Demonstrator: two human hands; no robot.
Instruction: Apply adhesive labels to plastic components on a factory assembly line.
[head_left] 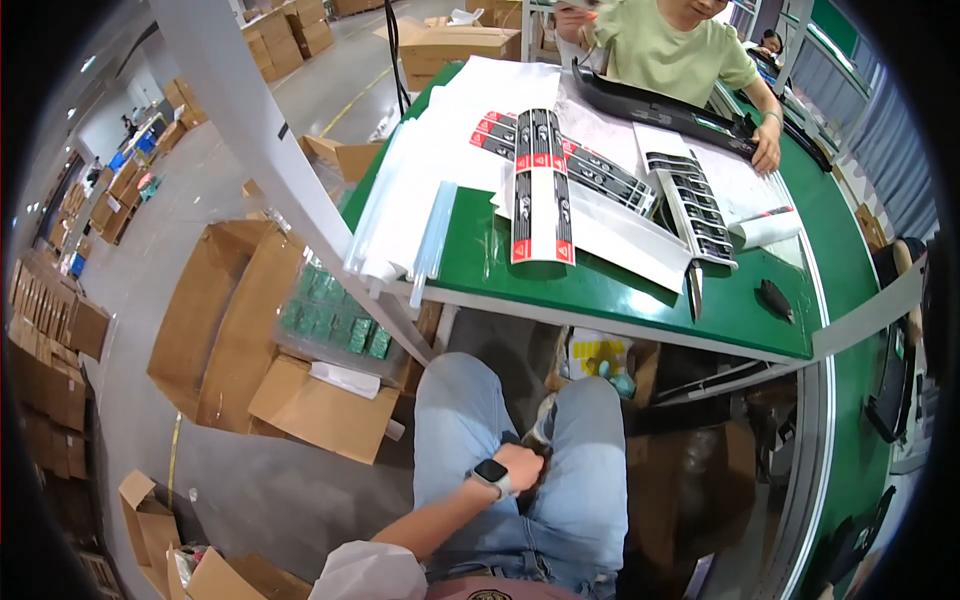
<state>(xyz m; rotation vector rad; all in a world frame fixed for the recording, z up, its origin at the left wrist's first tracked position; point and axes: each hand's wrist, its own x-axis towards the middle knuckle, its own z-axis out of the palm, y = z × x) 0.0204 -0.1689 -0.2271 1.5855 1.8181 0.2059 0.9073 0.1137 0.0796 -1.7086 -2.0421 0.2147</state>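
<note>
My left hand (pixel 520 466), a dark-faced smartwatch (pixel 490 470) at its wrist, lies between my knees over faded denim jeans (pixel 585 430), fingers curled; whether they clasp anything I cannot tell, and my right hand is out of view, its state unknown. At 12 o'clock from the left hand, well apart, a label sheet (pixel 541 200) lies on the smooth green benchtop (pixel 480 260) — glossy, rectangular, black, white and red, gently bowed; its long axis runs from 12 to 6 o'clock, the red-cornered short end facing me. Beneath it a second printed strip (pixel 612 183) slants from 10 to 4 o'clock. Translucent bluish film strips (pixel 440 225) lie at 11 o'clock, a pointed metal tool (pixel 696 292) between 1 and 2; at 1 o'clock a co-worker's hand (pixel 767 146) touches a long, curved black panel (pixel 640 105).
</note>
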